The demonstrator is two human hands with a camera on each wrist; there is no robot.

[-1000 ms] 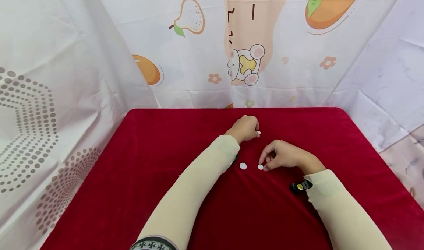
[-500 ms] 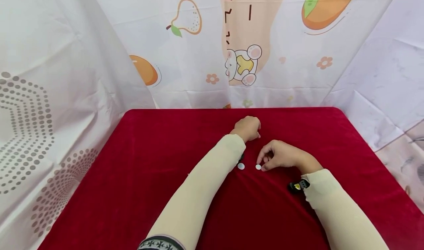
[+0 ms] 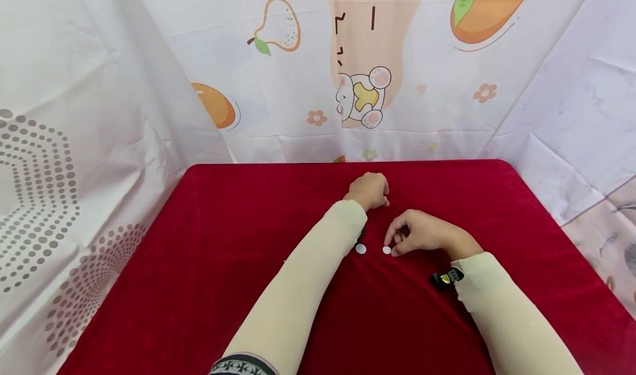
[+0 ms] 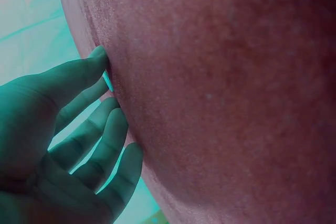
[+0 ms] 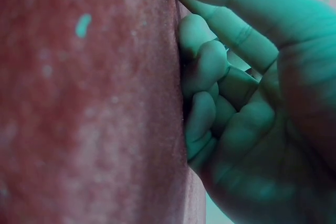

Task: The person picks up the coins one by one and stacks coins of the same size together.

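Small white round discs lie on the red cloth (image 3: 238, 275); their exact kind cannot be told. My right hand (image 3: 422, 231) rests at the cloth and pinches one white disc (image 3: 387, 250) between thumb and index finger. A second white disc (image 3: 361, 248) lies flat just left of it, next to the left wrist's black camera. Farther back, my left hand (image 3: 367, 190) bends down to the cloth. In the left wrist view, a thin bright sliver of a disc (image 4: 108, 81) shows between thumb and index finger. The right wrist view cuts off the right fingertips; its other fingers are curled.
The red cloth covers a table whose far edge meets a white printed curtain (image 3: 278, 104). More pale curtain hangs on the left (image 3: 89, 88) and right (image 3: 561, 159). The left forearm (image 3: 298, 286) reaches across the cloth's middle.
My left hand has shifted slightly right relative to the discs, and the disc at its fingertips is now hidden in the head view. The right hand stays at its disc. The head view has shifted slightly.
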